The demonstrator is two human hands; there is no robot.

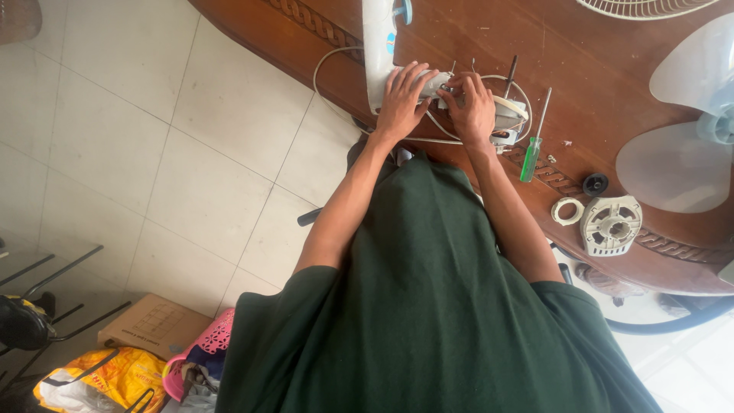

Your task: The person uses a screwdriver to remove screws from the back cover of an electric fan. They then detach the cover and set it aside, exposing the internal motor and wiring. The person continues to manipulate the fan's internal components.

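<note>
- The left hand (403,99) lies palm down with its fingers spread and curled over the white fan body (380,53), pressing on the near end of that long white housing; it clasps the housing loosely rather than making a fist.
- The right hand (472,107) sits just to the right of it, fingers bent and bunched at the point where the housing meets the fan motor (508,115); I cannot tell whether the fingertips pinch a small part there or only press on it.
- The two hands almost touch, thumbs close together, over the middle of the piece.
- The white fan body lies on the wooden table (596,69), running from the far edge toward the person, near the table's left rim.
- A white cord (325,65) loops off the table's left edge and back under the hands.
- A green-handled screwdriver (534,145) lies just right of the motor, tip pointing far.
- Farther right and nearer the rim sit a grey round motor cover (610,224), a white ring (567,210) and a small black knob (595,183).
- Translucent fan blades (680,153) rest at the right, with a wire fan guard (642,6) at the far right.
- On the tiled floor at the near left stand a cardboard box (153,325) and a pink basket (202,352).
</note>
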